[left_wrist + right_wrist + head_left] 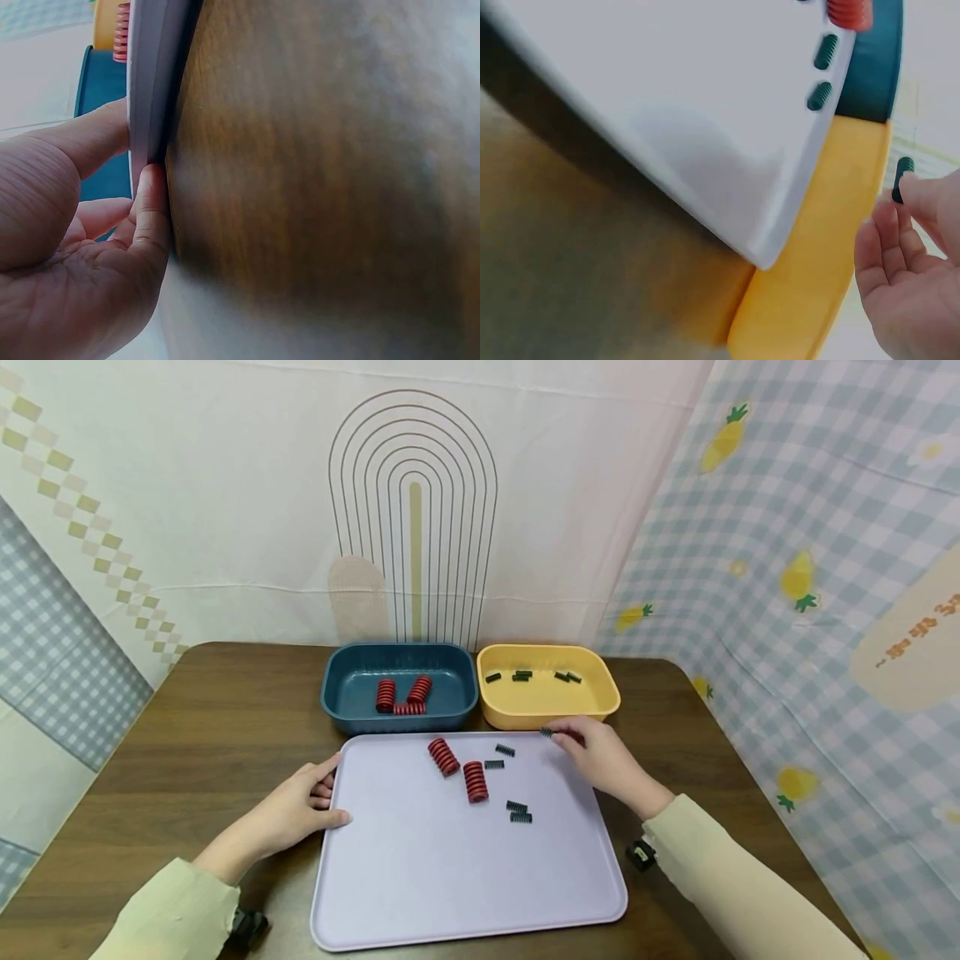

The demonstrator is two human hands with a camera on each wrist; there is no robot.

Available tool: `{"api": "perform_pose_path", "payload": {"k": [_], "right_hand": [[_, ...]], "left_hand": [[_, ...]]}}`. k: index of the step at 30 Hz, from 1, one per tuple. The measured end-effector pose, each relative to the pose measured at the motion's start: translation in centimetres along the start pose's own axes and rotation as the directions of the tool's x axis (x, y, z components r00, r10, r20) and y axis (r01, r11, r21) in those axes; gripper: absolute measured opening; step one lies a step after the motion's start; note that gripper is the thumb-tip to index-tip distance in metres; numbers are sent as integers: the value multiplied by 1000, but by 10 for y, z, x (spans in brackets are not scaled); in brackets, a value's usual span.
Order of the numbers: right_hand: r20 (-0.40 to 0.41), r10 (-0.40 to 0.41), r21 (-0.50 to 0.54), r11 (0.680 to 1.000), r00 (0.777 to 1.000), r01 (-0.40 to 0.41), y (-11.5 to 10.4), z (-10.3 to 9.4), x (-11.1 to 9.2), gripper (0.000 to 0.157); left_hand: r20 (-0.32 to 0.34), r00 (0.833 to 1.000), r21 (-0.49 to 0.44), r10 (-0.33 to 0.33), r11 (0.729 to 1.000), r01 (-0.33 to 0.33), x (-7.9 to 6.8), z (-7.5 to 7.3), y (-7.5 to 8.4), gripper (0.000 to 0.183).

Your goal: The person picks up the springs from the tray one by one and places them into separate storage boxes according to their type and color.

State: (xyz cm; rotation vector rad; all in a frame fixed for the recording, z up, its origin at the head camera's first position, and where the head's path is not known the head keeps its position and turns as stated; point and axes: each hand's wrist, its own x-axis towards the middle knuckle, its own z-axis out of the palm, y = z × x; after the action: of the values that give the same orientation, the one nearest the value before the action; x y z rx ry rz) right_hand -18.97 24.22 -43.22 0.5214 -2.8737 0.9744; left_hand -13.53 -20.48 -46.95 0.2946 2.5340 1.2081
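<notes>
Green spring pinched by right hand — near yellow bin, left hand gripping tray edge, wide gap between.

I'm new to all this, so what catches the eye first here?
The pale tray in the middle, with two thick red springs lying on it. Behind it sit a blue bin and a yellow bin. The right hand pinches a small dark spring near the yellow bin; the left hand holds the tray's left edge.
</notes>
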Motion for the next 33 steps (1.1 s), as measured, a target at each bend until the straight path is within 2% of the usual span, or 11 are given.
{"api": "perform_pose_path", "payload": {"k": [5,12,21,33], "right_hand": [[-57,53,26,998,997,-52,4,-7,12,23],[-125,88,3,996,988,-88,11,-11,28,26],[-151,125,-35,991,981,-132,26,-13,38,26],[-150,135,-34,989,979,-142,31,-8,43,25]], "left_hand": [[-2,1000,2,-7,1000,7,-1,0,-1,96],[-4,1000,1,-7,1000,7,0,1,-2,96],[-2,1000,-12,-3,1000,3,0,1,-2,96],[1,1000,-18,-2,1000,2,0,0,0,95]]}}
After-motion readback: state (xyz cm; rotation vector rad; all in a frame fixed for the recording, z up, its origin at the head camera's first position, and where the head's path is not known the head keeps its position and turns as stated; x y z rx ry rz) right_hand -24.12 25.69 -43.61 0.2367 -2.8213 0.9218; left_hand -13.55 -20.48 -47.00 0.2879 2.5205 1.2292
